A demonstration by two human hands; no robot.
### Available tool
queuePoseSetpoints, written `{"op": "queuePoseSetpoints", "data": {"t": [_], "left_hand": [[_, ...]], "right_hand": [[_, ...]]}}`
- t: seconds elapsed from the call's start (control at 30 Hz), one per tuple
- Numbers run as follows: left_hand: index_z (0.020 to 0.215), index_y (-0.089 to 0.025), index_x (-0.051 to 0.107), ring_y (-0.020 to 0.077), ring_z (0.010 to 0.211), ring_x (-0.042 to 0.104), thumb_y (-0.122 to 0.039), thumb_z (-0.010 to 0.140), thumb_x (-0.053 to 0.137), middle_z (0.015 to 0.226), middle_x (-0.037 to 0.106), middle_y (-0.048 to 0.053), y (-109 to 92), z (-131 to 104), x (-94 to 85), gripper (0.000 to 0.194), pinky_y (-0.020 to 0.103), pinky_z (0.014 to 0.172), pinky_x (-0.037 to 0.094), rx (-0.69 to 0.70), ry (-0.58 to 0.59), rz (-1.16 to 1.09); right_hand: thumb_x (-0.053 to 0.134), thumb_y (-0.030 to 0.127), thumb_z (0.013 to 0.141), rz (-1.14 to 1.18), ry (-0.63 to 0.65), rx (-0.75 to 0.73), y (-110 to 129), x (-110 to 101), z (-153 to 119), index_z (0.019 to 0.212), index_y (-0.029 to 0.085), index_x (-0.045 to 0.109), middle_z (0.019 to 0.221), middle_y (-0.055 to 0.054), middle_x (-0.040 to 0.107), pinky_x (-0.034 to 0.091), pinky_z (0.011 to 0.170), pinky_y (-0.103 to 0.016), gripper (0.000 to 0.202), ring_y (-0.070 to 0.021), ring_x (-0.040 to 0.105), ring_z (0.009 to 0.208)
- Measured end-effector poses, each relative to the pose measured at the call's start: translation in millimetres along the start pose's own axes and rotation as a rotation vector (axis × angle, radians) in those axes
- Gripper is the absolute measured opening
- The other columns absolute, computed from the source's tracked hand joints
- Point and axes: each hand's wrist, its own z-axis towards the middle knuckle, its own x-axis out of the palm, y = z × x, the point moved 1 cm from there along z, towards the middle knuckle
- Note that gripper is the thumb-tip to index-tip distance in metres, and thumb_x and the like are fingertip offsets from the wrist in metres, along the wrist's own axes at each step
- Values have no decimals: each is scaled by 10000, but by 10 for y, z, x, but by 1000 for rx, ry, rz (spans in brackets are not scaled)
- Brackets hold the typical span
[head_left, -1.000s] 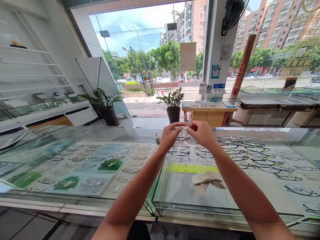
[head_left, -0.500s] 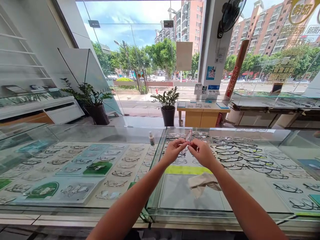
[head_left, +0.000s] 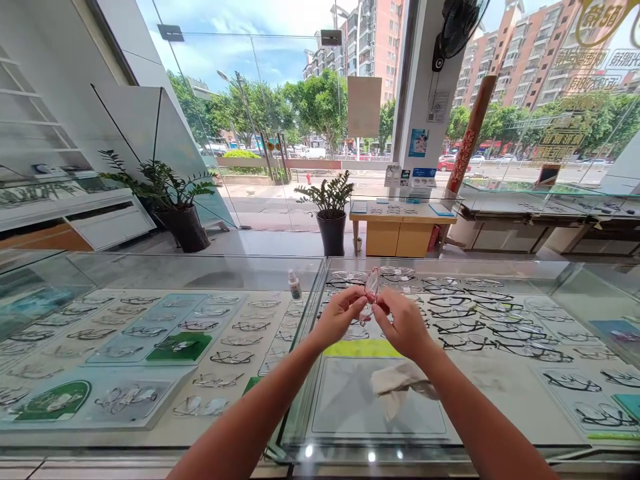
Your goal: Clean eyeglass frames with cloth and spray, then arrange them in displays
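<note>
Above the glass showcase I hold a pair of red-rimmed glasses (head_left: pixel 371 285) turned on end, one lens up and the other down. My left hand (head_left: pixel 340 316) pinches the frame from the left, around its middle. From the other side my right hand (head_left: pixel 401 320) has its fingers closed on the same frame. The fingers partly cover the bridge and the lower lens. Below my hands a crumpled beige cloth (head_left: pixel 400 387) lies on the glass top, beside a pale rectangular mat (head_left: pixel 370 410).
Rows of eyeglass frames (head_left: pixel 465 327) fill the showcase to the right. The left showcase (head_left: pixel 240 400) displays more frames. A small spray bottle (head_left: pixel 294 285) stands near the seam between cases. Beyond are a potted plant (head_left: pixel 332 230) and a wooden display table (head_left: pixel 400 235).
The glasses have come slightly lower and their lower lens now shows beneath my fingers. My view has shifted slightly, moving the showcases a little left in the picture.
</note>
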Motion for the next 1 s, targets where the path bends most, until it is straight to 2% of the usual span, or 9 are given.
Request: {"op": "queuePoseSetpoints", "data": {"t": [0.17,0.4,0.63,1.0], "left_hand": [[1052,-223,771,200,969,670,-572,966,782,1110,695,74,-1,-35,1,359,340,777,690,18,-6,-4],[1033,-234,791,201,948,666,-533,994,756,1101,690,82,-7,-51,18,304,292,696,667,60,-46,80],[1060,-219,792,239,1028,675,-583,972,762,1146,692,102,55,-70,47,376,332,721,699,79,-92,125],[1045,-188,743,222,1037,687,-604,974,746,1146,693,92,149,-14,78,422,308,719,700,129,-123,144]], "right_hand": [[482,275,1089,-2,-31,-23,-7,34,-21,896,248,509,823,-22,617,392,693,-343,196,-194,549,731],[484,240,1067,-20,-79,-42,-16,93,-32,883,256,502,818,-31,637,403,689,-343,186,-205,576,740],[476,266,1068,-44,-73,-21,-54,112,-47,874,249,515,818,-36,640,401,706,-346,199,-203,561,741],[527,270,1053,-31,-105,-50,-174,81,-23,861,244,533,774,-4,605,372,683,-324,194,-182,534,703]]}}
